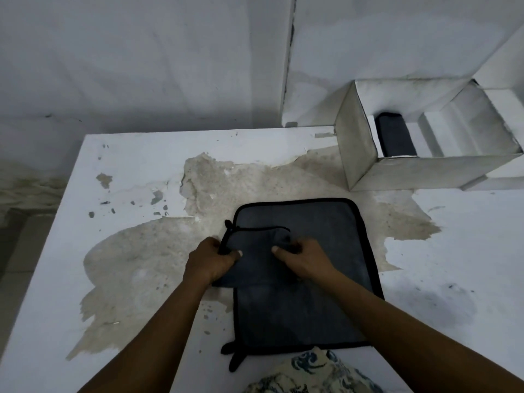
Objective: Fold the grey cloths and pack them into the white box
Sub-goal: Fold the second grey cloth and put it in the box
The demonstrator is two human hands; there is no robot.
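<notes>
Both forearms are bare and reach forward from the lower edge of the view, drawing closer toward the hands. The left hand (211, 258) lies knuckles up, its thumb pointing inward and its fingers curled under, pinching the left edge of a grey cloth (255, 245). The right hand (304, 258) sits just beside it at the same height, also back up, thumb stretched toward the left hand, fingers bent over a bunched fold of the same cloth. The two thumbs are near each other but apart
</notes>
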